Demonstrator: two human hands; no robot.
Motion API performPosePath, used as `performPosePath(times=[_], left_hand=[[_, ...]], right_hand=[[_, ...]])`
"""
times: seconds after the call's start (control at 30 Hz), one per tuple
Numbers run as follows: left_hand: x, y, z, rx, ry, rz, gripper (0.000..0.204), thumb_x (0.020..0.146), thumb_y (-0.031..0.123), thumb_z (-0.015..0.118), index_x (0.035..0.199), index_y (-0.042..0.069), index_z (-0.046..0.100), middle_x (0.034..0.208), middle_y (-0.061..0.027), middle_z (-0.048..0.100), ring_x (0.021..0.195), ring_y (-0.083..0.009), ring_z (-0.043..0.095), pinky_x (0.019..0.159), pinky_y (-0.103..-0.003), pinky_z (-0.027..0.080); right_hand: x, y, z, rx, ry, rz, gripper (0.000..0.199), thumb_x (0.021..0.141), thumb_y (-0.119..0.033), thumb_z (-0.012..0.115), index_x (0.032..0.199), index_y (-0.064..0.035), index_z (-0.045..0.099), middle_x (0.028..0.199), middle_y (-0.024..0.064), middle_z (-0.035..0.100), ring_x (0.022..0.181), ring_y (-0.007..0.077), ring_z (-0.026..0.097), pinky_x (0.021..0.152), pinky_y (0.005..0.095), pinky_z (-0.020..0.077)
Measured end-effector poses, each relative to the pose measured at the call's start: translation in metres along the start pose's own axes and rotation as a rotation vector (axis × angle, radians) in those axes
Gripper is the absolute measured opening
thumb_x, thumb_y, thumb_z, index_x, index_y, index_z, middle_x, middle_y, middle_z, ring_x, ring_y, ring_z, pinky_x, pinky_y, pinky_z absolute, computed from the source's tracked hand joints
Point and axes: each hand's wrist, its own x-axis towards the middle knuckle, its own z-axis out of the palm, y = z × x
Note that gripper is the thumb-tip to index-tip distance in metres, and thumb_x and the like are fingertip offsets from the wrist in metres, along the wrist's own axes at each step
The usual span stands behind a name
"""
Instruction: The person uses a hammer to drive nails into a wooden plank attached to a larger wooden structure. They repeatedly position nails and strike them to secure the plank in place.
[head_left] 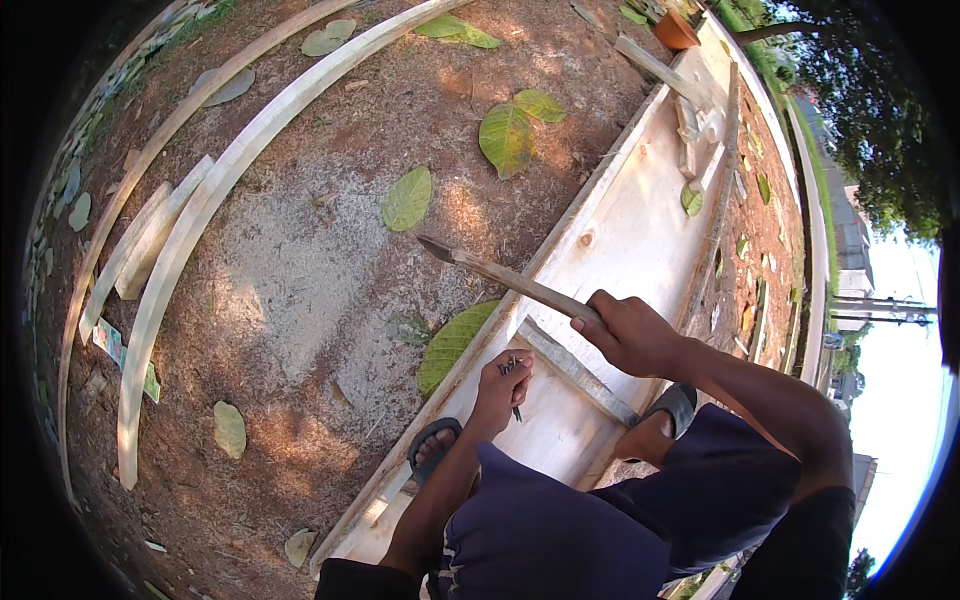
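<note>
Hammer (505, 277) clamped in right hand (632, 338) fingers, long axis pointing far-left, kinda over wooden trough (620, 240) edge; left hand (500, 392) fingers closed on nails (517, 411), just beside crosspiece's (578, 371) left end.

one fisheye view looks steeply down from the wearer's head, fairly near the left hand (497, 393) and right hand (632, 336), tilted so sky (895, 400) shows at right.

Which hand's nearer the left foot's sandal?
Left. The left hand, holding nails, appears just up and right of the sandal; the right hand, gripping a wooden-handled hammer, is farther up and right.
</note>
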Motion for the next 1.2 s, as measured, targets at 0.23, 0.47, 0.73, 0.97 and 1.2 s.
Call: performPosePath(times=[0.23, 0.47, 0.73, 0.97, 1.2], left_hand=[[-0.002, 0.053, 0.014, -0.148, 0.042, 0.329, 0.027, 0.101, 0.029, 0.063, 0.107, 0.003, 0.061, 0.068, 0.0023, 0.050, 0.047, -0.0045, 0.037, 0.042, -0.021, 0.029], [-0.006, 0.092, 0.021, 0.462, 0.395, 0.211, 0.014, 0.091, 0.018, 0.067, 0.095, 0.004, 0.064, 0.071, 0.0024, 0.056, 0.059, -0.0065, 0.050, 0.051, -0.025, 0.038], [0.076, 0.150, 0.052, 1.296, 0.352, 0.341, 0.017, 0.080, 0.013, 0.067, 0.089, -0.001, 0.065, 0.072, -0.0121, 0.064, 0.063, -0.0229, 0.061, 0.062, -0.038, 0.048], [0.152, 0.158, 0.145, 1.788, 0.212, 0.612, 0.028, 0.079, 0.019, 0.071, 0.093, -0.003, 0.063, 0.079, -0.0235, 0.068, 0.076, -0.0439, 0.067, 0.070, -0.050, 0.050], [0.226, 0.146, 0.242, 2.134, -0.053, 0.390, 0.040, 0.084, 0.029, 0.073, 0.107, -0.001, 0.060, 0.105, -0.0269, 0.068, 0.102, -0.0456, 0.065, 0.088, -0.053, 0.051]], right_hand=[[-0.006, 0.022, 0.091, 0.264, 0.061, -0.151, 0.045, 0.104, -0.042, 0.049, 0.100, 0.0024, 0.049, 0.074, 0.0249, 0.062, 0.074, 0.0450, 0.065, 0.069, 0.0529, 0.0496], [-0.009, 0.032, 0.142, 0.317, -0.173, -0.224, 0.045, 0.106, -0.048, 0.040, 0.113, -0.0047, 0.050, 0.098, 0.0217, 0.064, 0.092, 0.0421, 0.065, 0.083, 0.0536, 0.0495], [-0.053, 0.216, 0.085, -0.161, -0.221, 0.251, 0.047, 0.103, -0.043, 0.045, 0.119, -0.0014, 0.058, 0.108, 0.0203, 0.069, 0.101, 0.0381, 0.067, 0.086, 0.0505, 0.0522], [-0.136, 0.314, 0.015, -0.145, -0.083, 0.508, 0.046, 0.100, -0.039, 0.050, 0.122, 0.0002, 0.058, 0.106, 0.0239, 0.069, 0.103, 0.0417, 0.067, 0.090, 0.0527, 0.0515], [-0.135, 0.374, 0.085, -0.068, -0.141, 0.379, 0.045, 0.100, -0.039, 0.050, 0.123, -0.0006, 0.058, 0.111, 0.0220, 0.068, 0.104, 0.0400, 0.068, 0.088, 0.0515, 0.0530]])
